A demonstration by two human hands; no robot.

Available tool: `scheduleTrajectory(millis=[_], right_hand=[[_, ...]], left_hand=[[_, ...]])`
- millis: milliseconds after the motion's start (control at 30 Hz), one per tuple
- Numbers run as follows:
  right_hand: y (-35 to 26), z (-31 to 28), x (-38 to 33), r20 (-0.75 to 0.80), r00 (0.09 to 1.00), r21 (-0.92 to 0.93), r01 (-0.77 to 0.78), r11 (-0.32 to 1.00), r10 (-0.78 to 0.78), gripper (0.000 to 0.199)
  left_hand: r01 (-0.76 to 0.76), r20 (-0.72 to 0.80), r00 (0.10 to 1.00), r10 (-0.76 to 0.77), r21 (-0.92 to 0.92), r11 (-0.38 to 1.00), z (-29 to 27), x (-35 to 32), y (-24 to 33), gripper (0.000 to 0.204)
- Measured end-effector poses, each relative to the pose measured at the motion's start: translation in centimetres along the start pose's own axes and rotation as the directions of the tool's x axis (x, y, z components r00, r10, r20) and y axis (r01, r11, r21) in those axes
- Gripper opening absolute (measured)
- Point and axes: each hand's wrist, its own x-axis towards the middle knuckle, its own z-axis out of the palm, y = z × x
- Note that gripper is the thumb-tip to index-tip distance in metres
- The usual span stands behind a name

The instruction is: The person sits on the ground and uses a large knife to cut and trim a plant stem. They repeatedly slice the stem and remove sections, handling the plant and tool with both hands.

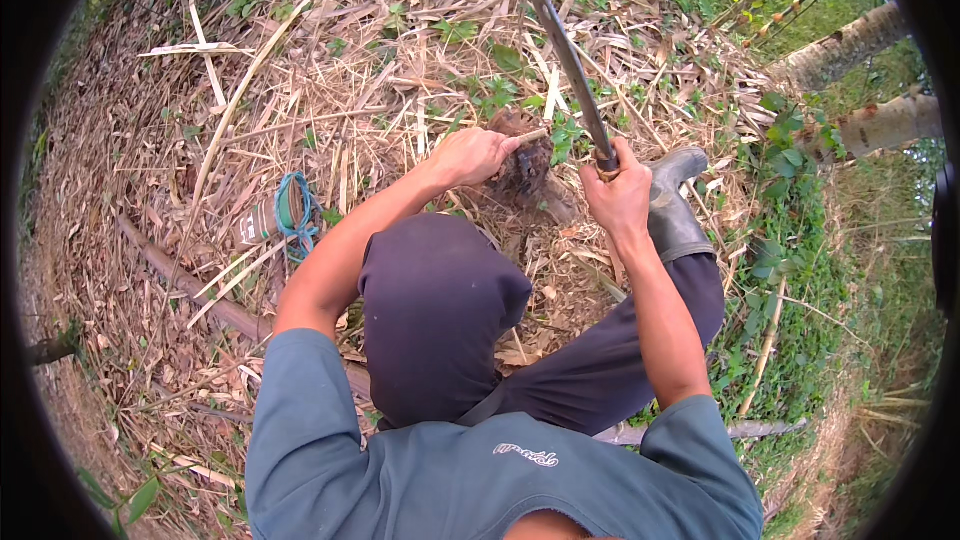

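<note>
My left hand [474,157] is closed on a short pale stick [531,138], whose free end points right over a dark, rough stump [528,183]. Whether the stick touches the stump I cannot tell. In my right hand [617,192] is the handle of a machete [574,60]. Its long dark blade is raised, slanting up and to the left, apart from the stick. Most of the handle is hidden by my fingers.
A brownish-green sheath-like item with blue cord [290,215] lies left of my knee. Split bamboo strips [232,118] and dry leaves cover the slope. A branch [190,280] lies at left. My boot [678,205] is beside my right hand; trunks [845,45] stand at right.
</note>
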Motion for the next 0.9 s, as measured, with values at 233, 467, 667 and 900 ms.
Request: scheduleTrajectory(millis=[233, 467, 667, 900], right_hand=[[4.0, 2.9, 0.5, 0.226, 0.958, -0.338, -0.091, 0.937, 0.175, 0.032], [4.3, 3.3, -0.8, 0.11, 0.988, -0.19, -0.082, 0.978, 0.104, 0.029], [7.6, 3.8, -2.2, 0.445, 0.849, 0.579, -0.515, 0.632, 0.284, 0.01], [14.6, 4.7, -3.9, -0.176, 0.827, 0.162, -0.51, 0.845, 0.533, 0.024]], left_hand=[[-0.104, -0.106, 0.989, 0.098, -0.049, 0.993, 1.8, 0.0, -2.2, 0.056], [0.051, 0.09, 0.99, -0.11, -0.947, -0.318, -0.4, -2.5, -8.6, 0.033], [-0.142, -0.037, 0.974, -0.224, -0.868, -0.475, -0.7, -4.1, -12.2, 0.026], [-0.259, -0.096, 0.89, -0.446, -0.912, -0.318, 1.2, -4.5, -14.0, 0.011]])
